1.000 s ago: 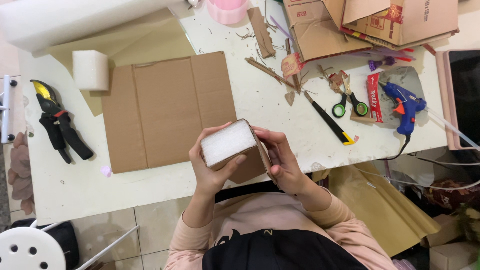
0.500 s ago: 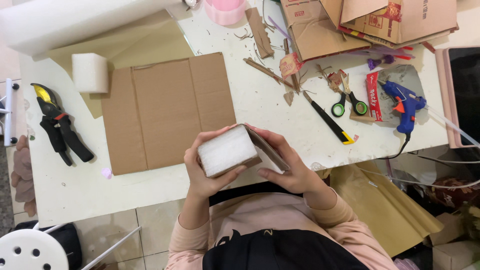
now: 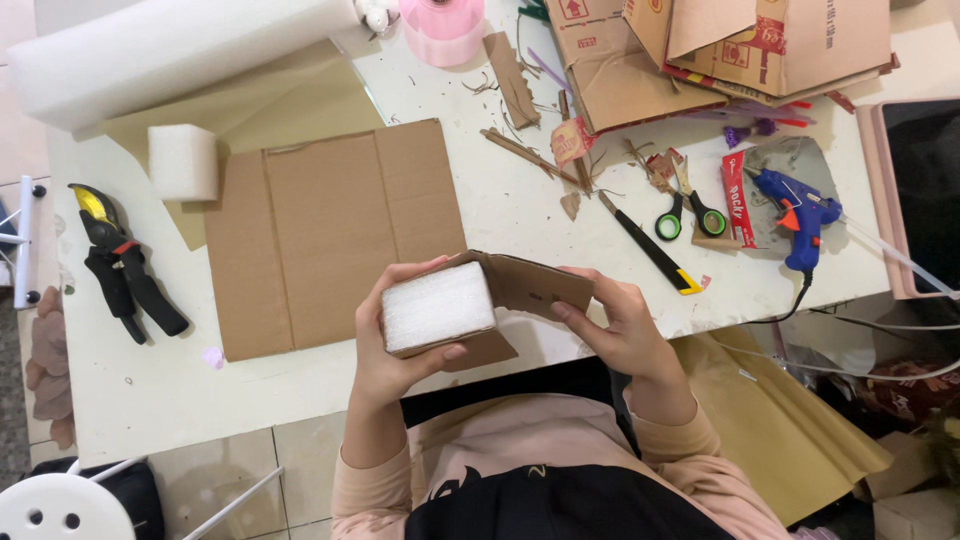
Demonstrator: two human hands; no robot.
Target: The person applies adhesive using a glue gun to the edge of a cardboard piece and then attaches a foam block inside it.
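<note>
White foam block [image 3: 438, 305] sits wrapped in a strip of brown cardboard [image 3: 525, 285], held up over the near edge of the table [image 3: 520, 210], just in front of the person's chest. The left hand [image 3: 385, 350] cups the block from its outer side, thumb laid along the lower cardboard flap and fingers curled over the top edge, closed firmly on it. The right hand [image 3: 620, 325] grips the free end of the cardboard, fingers pinched shut on the flap that stands angled away from the foam. Behind them on the table lie a flat cardboard sheet [image 3: 330, 235], a small foam roll [image 3: 183, 162], black pruning shears [image 3: 120, 262], green-handled scissors [image 3: 690, 215], a utility knife [image 3: 650, 245] and a blue glue gun [image 3: 790, 210].
</note>
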